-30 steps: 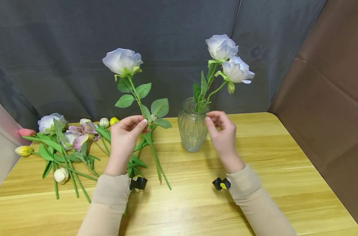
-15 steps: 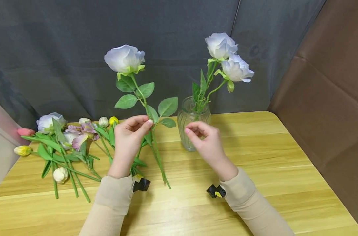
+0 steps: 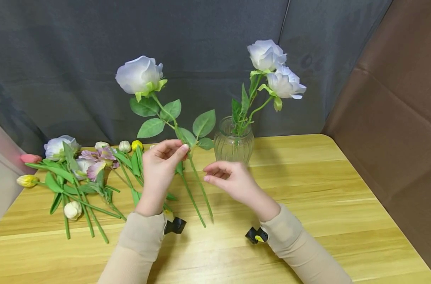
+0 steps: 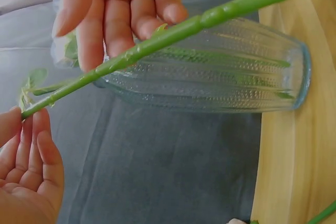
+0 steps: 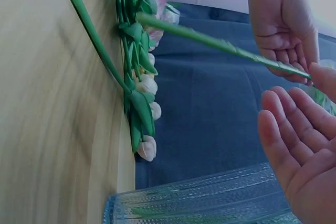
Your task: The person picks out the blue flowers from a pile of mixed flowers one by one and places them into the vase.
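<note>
In the head view, my left hand (image 3: 160, 173) pinches the leafy stem of a pale lilac-white artificial rose (image 3: 139, 77), its bloom leaning left and its long bare stem hanging toward the table. My right hand (image 3: 233, 181) is just right of that stem, thumb and fingers apart, holding nothing. The left wrist view has the green stem (image 4: 173, 35) crossing in front of the right hand's fingers. Behind the right hand stands a ribbed clear glass vase (image 3: 233, 148), its base hidden by the hand. Two more roses (image 3: 267, 56) lean rightward out of it.
Several artificial flowers lie at the left of the wooden table (image 3: 325, 205): a rose (image 3: 60, 148), a yellow tulip (image 3: 28, 181), a white tulip (image 3: 73, 210) and purple blooms (image 3: 107, 156). A dark curtain (image 3: 201, 51) hangs behind; a brown panel (image 3: 396, 106) borders the right.
My right hand has left the vase's rim, moving left and down to beside the held stem. My left hand has shifted slightly right, and the rose's bloom now tilts further left.
</note>
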A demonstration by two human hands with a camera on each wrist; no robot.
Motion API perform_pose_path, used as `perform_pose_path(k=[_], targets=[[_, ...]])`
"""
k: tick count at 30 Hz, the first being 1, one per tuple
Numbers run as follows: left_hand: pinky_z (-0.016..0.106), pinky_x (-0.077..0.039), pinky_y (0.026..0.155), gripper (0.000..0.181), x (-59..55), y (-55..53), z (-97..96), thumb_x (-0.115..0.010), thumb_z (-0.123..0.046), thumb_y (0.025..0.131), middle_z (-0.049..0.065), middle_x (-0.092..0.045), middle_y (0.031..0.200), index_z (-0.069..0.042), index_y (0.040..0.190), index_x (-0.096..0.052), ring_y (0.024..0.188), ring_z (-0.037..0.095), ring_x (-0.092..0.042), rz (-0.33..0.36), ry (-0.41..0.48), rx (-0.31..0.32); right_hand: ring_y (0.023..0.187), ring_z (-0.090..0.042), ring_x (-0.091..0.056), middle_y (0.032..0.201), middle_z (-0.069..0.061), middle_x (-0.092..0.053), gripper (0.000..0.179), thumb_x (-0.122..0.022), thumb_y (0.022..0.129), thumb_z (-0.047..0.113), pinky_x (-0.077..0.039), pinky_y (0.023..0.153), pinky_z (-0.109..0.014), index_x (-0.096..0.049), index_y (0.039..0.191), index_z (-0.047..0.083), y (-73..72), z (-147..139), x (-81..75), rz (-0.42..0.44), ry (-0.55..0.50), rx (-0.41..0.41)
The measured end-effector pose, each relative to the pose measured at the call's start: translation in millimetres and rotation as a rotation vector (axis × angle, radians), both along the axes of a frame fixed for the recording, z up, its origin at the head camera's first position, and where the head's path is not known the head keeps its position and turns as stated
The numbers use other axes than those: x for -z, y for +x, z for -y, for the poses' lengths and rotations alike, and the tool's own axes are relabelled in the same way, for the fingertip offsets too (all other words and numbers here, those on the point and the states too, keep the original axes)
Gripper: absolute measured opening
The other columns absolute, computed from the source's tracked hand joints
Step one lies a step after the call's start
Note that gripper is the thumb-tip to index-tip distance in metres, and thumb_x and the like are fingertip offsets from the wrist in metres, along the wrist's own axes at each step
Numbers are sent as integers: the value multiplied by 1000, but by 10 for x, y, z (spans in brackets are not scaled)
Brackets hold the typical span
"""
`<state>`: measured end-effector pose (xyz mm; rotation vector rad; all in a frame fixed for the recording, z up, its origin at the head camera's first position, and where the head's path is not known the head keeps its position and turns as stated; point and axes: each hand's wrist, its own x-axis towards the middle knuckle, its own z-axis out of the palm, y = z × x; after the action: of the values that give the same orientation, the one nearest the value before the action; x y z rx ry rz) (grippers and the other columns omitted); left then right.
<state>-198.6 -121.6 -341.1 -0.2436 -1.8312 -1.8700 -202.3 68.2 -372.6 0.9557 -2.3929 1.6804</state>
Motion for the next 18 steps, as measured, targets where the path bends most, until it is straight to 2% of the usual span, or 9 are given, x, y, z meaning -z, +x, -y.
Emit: perform_pose_path(k=[2, 10, 15, 18], targets=[[24, -52, 59, 9, 13, -1, -17, -71, 3, 84, -1, -69, 71, -6, 83, -71, 61, 13, -63, 2, 16, 17, 77, -10, -63, 88, 1, -69, 19, -72, 87, 13, -53, 68, -28, -71, 103, 3, -2, 9, 11, 16, 16, -18], [28, -53, 61, 12, 37, -1, -71, -70, 4, 85, 2, -68, 73, -8, 81, -70, 62, 18, -63, 4, 16, 61, 75, -8, -63, 87, 1, -69, 19, -71, 87, 9, -53, 69, -26, -71, 106, 3, -6, 26, 33, 21, 85, -27], [30, -54, 62, 13, 62, -3, -94, -71, 4, 84, 3, -68, 74, -9, 81, -71, 62, 19, -63, 13, 15, 75, 72, -8, -63, 88, -4, -69, 23, -70, 87, 5, -54, 66, -26, -68, 110, 0, -5, 31, 54, 26, 82, -48], [32, -54, 63, 7, 77, -8, -100, -72, 2, 84, 4, -68, 74, -5, 84, -71, 63, 18, -63, 29, 3, 78, 69, -9, -63, 87, -5, -68, 25, -69, 87, 2, -54, 64, -27, -66, 112, -1, -4, 42, 58, 42, 68, -63]])
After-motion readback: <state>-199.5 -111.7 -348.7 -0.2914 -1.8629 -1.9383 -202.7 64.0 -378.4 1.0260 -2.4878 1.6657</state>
